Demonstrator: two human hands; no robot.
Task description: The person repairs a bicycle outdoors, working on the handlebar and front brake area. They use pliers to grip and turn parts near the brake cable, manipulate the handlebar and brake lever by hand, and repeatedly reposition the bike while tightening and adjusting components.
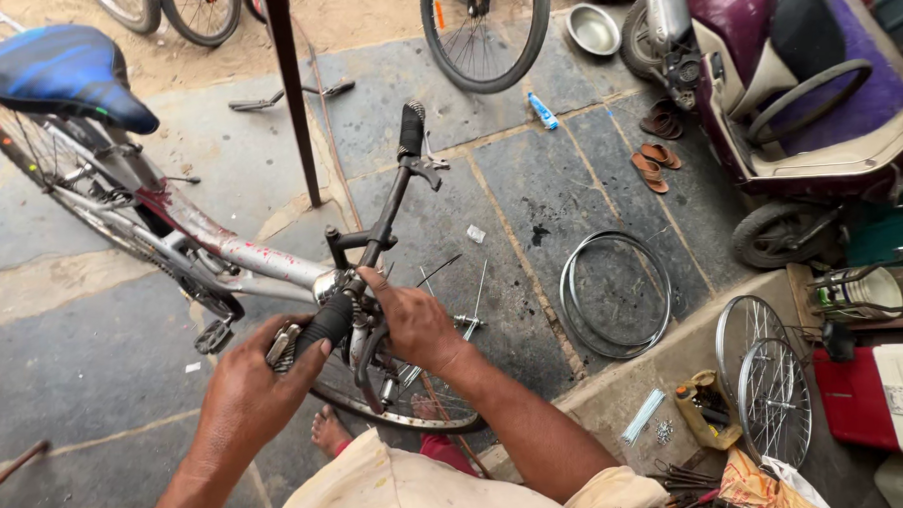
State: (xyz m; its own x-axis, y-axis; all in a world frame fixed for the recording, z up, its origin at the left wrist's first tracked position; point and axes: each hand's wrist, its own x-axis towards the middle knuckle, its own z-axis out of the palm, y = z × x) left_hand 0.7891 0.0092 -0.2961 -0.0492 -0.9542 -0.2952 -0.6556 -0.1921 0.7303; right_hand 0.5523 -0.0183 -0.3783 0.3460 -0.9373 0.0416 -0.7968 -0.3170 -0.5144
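Black rubber of the near grip fills the left hand, fingers wrapped tight round it at about 7 o'clock from the bicycle stem. At 3 o'clock of that grip, the right hand clasps the handlebar centre over the brake lever. Judged from this head view, bracing the bar firmly while twisting the grip squarely along it would serve best.

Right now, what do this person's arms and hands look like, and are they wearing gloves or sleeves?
No gloves: both the left hand and the right hand are bare, with no rings, watch or bracelet showing. The forearms are bare too. A cream-coloured garment covers the body, and its short sleeve ends above the right elbow.
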